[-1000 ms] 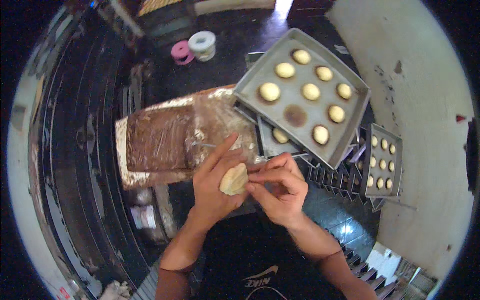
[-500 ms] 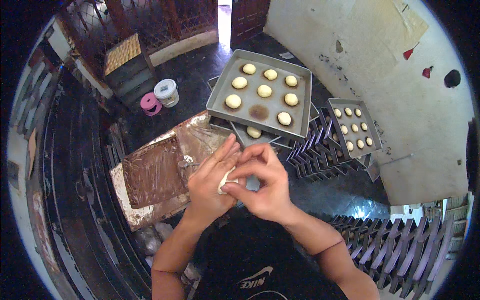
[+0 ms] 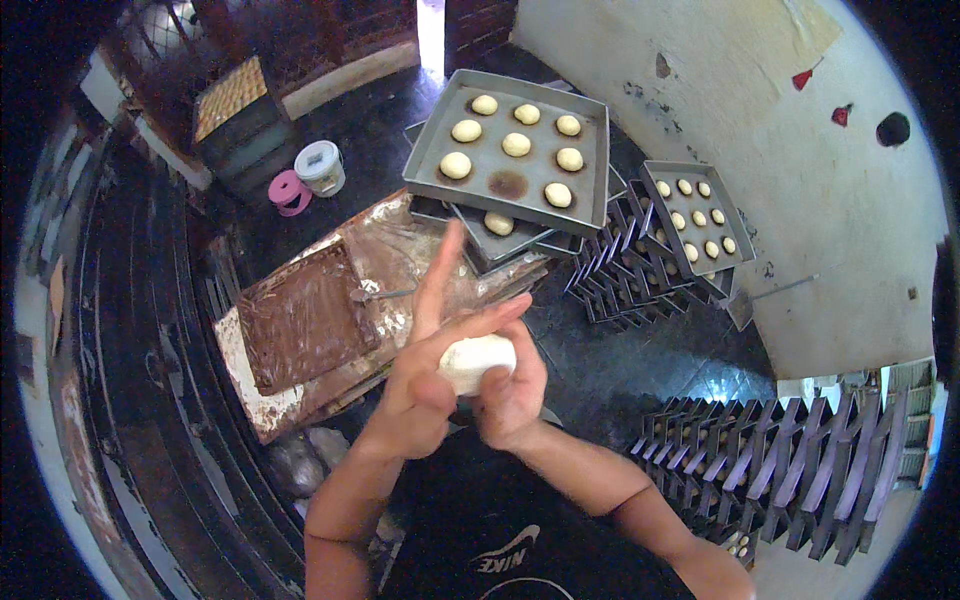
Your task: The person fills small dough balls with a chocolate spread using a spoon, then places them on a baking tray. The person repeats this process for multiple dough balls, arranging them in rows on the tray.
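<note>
The right hand (image 3: 514,402) is cupping a pale dough ball (image 3: 477,360).
The left hand (image 3: 412,392), fingers stretched wide, is touching its left side; the dough is lying between the two, its longer axis running crosswise from hand to hand.

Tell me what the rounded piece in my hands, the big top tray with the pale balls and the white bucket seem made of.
Rounded piece: likely soft dough; pale, matte, smoothly rounded.
Top tray: probably metal; dull grey, thin upright walls, brown staining. Which metal, I can't tell.
White bucket: perhaps plastic, judging by its smooth, even white; painted metal isn't ruled out.
</note>
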Motion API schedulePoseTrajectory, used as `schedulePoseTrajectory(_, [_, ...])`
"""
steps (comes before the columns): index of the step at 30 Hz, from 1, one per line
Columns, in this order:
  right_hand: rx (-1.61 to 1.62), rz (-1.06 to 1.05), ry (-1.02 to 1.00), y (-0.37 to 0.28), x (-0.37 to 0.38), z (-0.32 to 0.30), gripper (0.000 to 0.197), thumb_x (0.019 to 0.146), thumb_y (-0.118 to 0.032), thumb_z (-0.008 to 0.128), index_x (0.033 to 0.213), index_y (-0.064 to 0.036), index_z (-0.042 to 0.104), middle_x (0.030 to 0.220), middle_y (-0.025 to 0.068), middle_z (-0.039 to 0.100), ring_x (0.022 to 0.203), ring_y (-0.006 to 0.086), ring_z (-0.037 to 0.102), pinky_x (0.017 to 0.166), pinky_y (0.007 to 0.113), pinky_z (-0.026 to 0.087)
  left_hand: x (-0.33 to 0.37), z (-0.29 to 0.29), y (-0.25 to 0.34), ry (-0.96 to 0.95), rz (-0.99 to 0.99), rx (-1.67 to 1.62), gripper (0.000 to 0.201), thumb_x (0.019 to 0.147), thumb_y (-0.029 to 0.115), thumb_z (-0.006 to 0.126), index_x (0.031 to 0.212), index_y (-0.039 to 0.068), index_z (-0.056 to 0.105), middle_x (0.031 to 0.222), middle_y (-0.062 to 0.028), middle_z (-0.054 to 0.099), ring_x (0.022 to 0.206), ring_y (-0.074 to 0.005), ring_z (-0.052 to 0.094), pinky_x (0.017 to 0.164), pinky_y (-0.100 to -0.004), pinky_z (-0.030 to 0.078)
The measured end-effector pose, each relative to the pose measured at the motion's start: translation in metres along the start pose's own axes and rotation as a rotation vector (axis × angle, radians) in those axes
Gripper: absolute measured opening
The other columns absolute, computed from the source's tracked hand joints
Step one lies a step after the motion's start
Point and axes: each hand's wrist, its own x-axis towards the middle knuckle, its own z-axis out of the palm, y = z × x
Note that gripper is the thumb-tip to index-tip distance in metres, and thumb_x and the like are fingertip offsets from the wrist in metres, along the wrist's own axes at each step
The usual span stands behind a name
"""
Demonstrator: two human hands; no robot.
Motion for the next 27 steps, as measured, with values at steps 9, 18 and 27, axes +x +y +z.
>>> schedulePoseTrajectory(9, [0.326, -0.217, 0.268, -0.070, 0.037, -0.066, 0.043, 0.108, -0.028, 0.047, 0.138, 0.0034, 0.048, 0.142, 0.0246, 0.052, 0.136, 0.0370, 0.052, 0.111, 0.048, 0.045, 0.054, 0.111, 0.005, 0.167, 0.227, -0.079, 0.051, 0.089, 0.024, 0.075, 0.135, 0.004, 0.066, 0.148, -0.0214, 0.051, 0.143, -0.0390, 0.040, 0.117, -0.0507, 0.027])
schedulePoseTrajectory(18, [0.437, 0.002, 0.263, -0.099, 0.065, -0.219, 0.027, 0.105, -0.018, 0.055, 0.110, 0.0071, 0.065, 0.121, 0.0257, 0.067, 0.117, 0.0357, 0.066, 0.105, 0.049, 0.053, 0.091, 0.213, -0.008, -0.096, 0.226, 0.139, 0.024, 0.074, 0.002, 0.088, 0.097, 0.003, 0.080, 0.088, -0.0094, 0.069, 0.090, -0.0203, 0.066, 0.082, -0.0327, 0.054])
schedulePoseTrajectory(27, [0.701, 0.023, 0.196, -0.065, 0.068, -0.280, 0.028, 0.104, -0.021, 0.057, 0.107, 0.0057, 0.065, 0.116, 0.0243, 0.065, 0.103, 0.0337, 0.067, 0.094, 0.048, 0.057, 0.145, 0.259, -0.050, -0.419, -0.499, -0.768, 0.105, 0.068, 0.022, 0.096, 0.156, 0.009, 0.041, 0.169, -0.0132, 0.023, 0.159, -0.0263, 0.016, 0.122, -0.0439, 0.028])
